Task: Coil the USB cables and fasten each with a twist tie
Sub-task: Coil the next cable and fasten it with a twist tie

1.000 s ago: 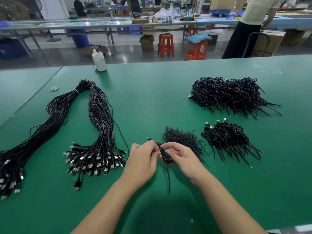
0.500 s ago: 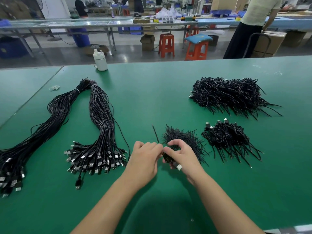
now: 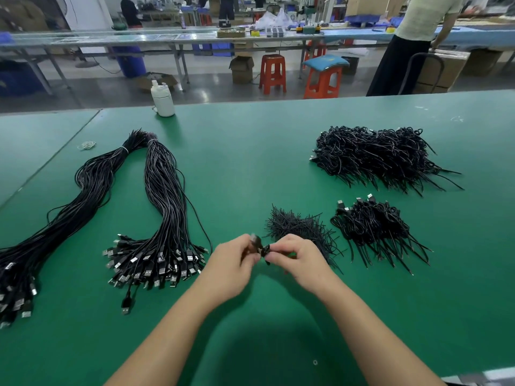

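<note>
Between my two hands, just above the green table (image 3: 278, 151), is a small coiled black USB cable (image 3: 257, 246). My left hand (image 3: 234, 263) grips the coil, fingers curled round it. My right hand (image 3: 295, 257) pinches the twist tie (image 3: 266, 250) at the coil's right side. Behind my right hand lies a heap of loose black twist ties (image 3: 298, 227). Two long bundles of uncoiled USB cables (image 3: 164, 218) stretch along the left. A small pile of tied coils (image 3: 373, 227) and a larger pile of tied coils (image 3: 373, 157) lie at the right.
A white bottle (image 3: 163, 100) stands at the table's far edge. A few rubber bands (image 3: 87, 145) lie at the far left. Beyond the table are orange stools (image 3: 273, 73), cardboard boxes and a standing person (image 3: 412, 43).
The cable's loose tail that hung towards me is gone; the cable is now a tight coil. My hands have closed in together and the right hand has shifted to the tie.
</note>
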Tool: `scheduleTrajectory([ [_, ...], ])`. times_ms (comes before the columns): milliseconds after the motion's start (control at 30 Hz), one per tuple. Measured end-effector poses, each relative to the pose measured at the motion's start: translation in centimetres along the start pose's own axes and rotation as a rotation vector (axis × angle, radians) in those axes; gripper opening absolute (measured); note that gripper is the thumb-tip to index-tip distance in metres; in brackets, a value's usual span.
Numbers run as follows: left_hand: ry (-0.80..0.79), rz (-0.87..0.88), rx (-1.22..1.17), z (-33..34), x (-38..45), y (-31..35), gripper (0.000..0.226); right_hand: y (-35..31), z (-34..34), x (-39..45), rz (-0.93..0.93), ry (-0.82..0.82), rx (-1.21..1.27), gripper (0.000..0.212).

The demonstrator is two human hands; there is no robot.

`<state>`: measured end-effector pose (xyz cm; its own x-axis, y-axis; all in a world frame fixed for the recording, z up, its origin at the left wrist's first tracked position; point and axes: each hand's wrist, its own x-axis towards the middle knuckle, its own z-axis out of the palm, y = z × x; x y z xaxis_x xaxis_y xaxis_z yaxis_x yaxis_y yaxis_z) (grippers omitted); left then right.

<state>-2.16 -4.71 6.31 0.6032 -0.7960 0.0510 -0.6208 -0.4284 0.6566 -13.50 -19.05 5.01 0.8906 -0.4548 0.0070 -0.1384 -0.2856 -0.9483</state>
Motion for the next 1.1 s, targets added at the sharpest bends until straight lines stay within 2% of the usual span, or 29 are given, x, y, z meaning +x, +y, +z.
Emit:
scheduleTrajectory([
  [67, 0.109, 0.097, 0.192, 0.6, -0.2, 0.3, 0.010, 0.0, 0.1, 0.1, 0.001, 0.060, -0.021, 0.017],
  [267, 0.395, 0.342, 0.295, 1.5, -0.2, 0.3, 0.010, -0.7, 0.7, 0.3, 0.153, 0.047, 0.171, 0.018],
  [433, 0.490, 0.552, 0.453, 2.8, 0.1, -1.1, 0.012, -0.9, 0.0, 0.2, 0.293, -0.031, 0.283, 0.027],
  [567, 0.507, 0.592, 0.379, 4.2, 1.0, -3.1, 0.014, -0.6, -0.9, 0.4, 0.309, -0.004, 0.217, 0.025],
  [633, 0.479, 0.515, 0.350, 4.8, 1.3, -4.6, 0.022, -0.5, -2.2, 0.7, 0.310, 0.048, 0.113, 0.022],
  [733, 0.394, 0.293, 0.373, 4.8, 1.5, -7.6, 0.033, -0.4, -5.7, 1.7, 0.324, 0.179, -0.145, 0.019],
  [833, 0.352, 0.122, 0.386, 4.5, 1.9, -9.5, 0.041, -0.2, -10.0, 3.4, 0.360, 0.298, -0.556, 0.030],
  [933, 0.346, 0.133, 0.403, 4.8, 2.2, -10.0, 0.045, 0.4, -14.1, 5.3, 0.431, 0.367, -0.871, 0.035],
  [1100, 0.381, 0.112, 0.398, 5.2, 2.5, -10.5, 0.044, 2.9, -17.3, 7.8, 0.547, 0.364, -1.107, 0.040],
])
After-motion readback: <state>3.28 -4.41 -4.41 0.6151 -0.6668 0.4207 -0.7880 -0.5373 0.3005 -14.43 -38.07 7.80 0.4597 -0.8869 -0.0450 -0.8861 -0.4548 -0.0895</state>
